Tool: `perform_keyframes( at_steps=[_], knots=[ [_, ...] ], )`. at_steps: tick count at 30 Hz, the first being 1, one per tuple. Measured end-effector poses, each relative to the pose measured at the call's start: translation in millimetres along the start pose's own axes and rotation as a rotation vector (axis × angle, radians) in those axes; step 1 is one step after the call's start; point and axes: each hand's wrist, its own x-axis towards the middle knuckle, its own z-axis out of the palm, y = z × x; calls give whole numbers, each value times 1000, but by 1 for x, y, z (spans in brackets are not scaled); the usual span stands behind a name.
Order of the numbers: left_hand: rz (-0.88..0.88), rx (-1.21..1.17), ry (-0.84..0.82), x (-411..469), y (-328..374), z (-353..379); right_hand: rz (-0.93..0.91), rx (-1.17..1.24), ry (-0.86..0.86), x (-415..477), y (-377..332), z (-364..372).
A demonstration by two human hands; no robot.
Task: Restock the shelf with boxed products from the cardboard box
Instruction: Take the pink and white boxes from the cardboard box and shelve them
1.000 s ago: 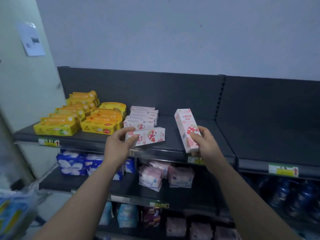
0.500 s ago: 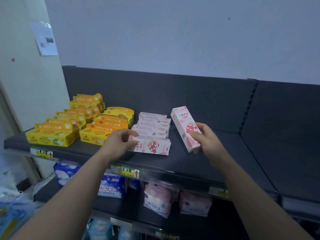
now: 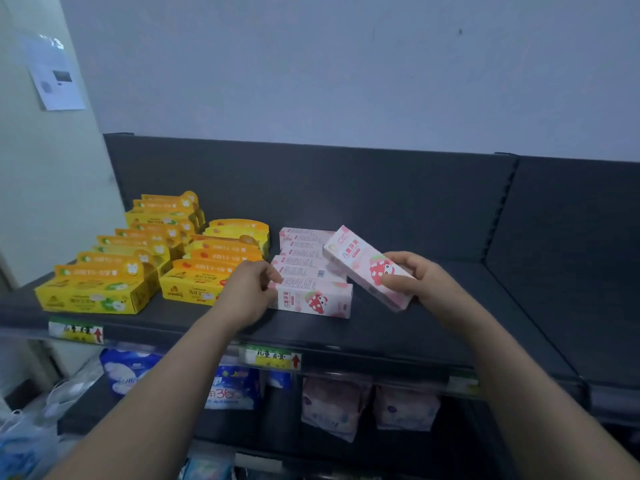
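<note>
Moved since a second ago: left-hand box is down from mid-air and lies flat on the shelf (image 3: 381, 334); the right-hand box has tipped from near upright to a slant.
Left hand: left hand (image 3: 247, 292) has its fingers curled on the left end of the front box (image 3: 313, 299), nudging it square. My thumb is hidden.
Right hand: right hand (image 3: 420, 284) grips the second box (image 3: 369, 268) by its lower end, off the shelf, just right of the pink row (image 3: 304, 252).
Why the front box sits so: picture side out to the aisle, long edge along the shelf lip, tight against the row behind, so it faces the shopper.
Why the slant: I'd say I'm turning the second box to lie the same way; bare shelf to the right looks like its spot.
Why here: a price tag (image 3: 273, 358) sits right under the pink row.
Count, pink: one at the front, one in hand, and about five lying behind. Their edges blur, so that's rough.
Count, yellow: yellow boxes (image 3: 93, 296) run back in a line of roughly seven.
Count, orange: orange boxes (image 3: 197, 289), about four in line.
Cardboard box: out of view.
Progress: my guess is well along, with much of the shelf to the right bare.
</note>
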Motion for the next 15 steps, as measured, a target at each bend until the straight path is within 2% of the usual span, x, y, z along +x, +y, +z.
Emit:
perform_keyframes(
  at_steps=[7,15],
  knots=[
    [58,-88,29,-3,-11,-9,46,-117,-15,-13,-3,31],
    [27,-323,48,-29,-12,-29,43,-358,131,-7,11,66]
  ],
)
